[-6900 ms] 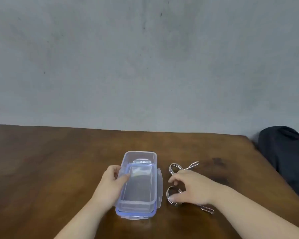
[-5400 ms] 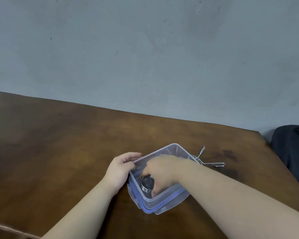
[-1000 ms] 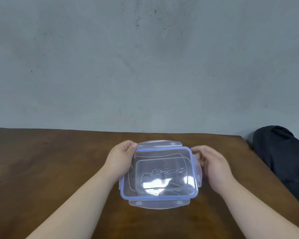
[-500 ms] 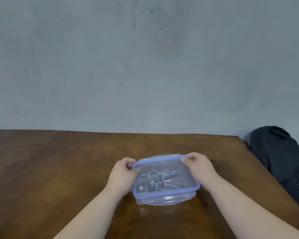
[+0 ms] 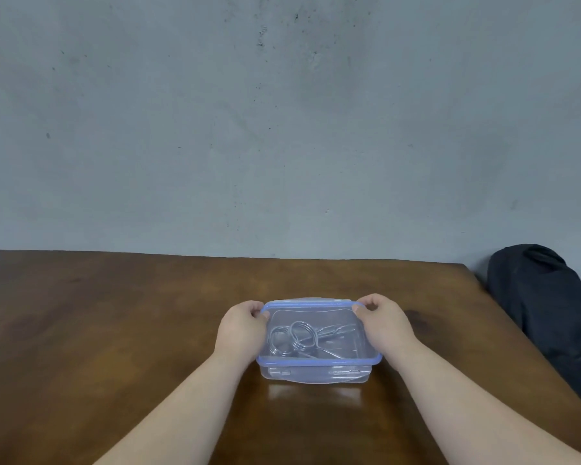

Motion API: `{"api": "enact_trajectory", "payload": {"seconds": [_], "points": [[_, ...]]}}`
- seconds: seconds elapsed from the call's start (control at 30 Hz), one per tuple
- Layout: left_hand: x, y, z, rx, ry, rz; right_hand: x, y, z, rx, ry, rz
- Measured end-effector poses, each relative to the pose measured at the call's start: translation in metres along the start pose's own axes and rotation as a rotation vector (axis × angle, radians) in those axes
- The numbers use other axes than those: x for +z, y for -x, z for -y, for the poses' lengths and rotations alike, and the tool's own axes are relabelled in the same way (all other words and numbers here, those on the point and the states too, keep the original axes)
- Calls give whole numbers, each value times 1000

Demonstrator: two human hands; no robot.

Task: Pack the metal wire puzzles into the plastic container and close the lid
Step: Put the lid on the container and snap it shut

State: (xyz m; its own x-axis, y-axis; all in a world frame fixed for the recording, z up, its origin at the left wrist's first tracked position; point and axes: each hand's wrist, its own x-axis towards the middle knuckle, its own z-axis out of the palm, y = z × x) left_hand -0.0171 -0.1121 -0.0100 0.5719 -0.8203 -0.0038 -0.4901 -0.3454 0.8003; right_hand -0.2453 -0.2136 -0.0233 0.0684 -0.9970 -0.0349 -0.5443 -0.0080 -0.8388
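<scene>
clear lidded container, blue-rimmed, wire puzzles seemingly tangled inside

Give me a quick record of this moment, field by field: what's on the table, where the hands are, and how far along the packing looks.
surface: brown wooden table
container: clear plastic container resting on the table
lid: blue-rimmed lid lying on top of the container
contents: metal wire puzzles inside, seen through the lid
left hand: left hand gripping the lid's left end
right hand: right hand gripping the lid's right end
latches: cannot tell whether they are snapped shut
off to the right: dark bag beyond the table edge
progress: puzzles packed, lid on
</scene>
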Motion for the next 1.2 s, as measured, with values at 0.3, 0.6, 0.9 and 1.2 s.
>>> {"api": "enact_trajectory", "payload": {"seconds": [0.3,0.6,0.9,1.2], "points": [[2,-16,-3,7,-64,36,-2,-8,9,28,-5,7],[0,-28,-8,0,-93,76,4,-1,3,72,-109,0],[0,-23,-4,-23,-39,90,3,4,3,80,-160,12],[9,-21,-5,-85,225,245,5,-2,-7,71,-327,229]]}}
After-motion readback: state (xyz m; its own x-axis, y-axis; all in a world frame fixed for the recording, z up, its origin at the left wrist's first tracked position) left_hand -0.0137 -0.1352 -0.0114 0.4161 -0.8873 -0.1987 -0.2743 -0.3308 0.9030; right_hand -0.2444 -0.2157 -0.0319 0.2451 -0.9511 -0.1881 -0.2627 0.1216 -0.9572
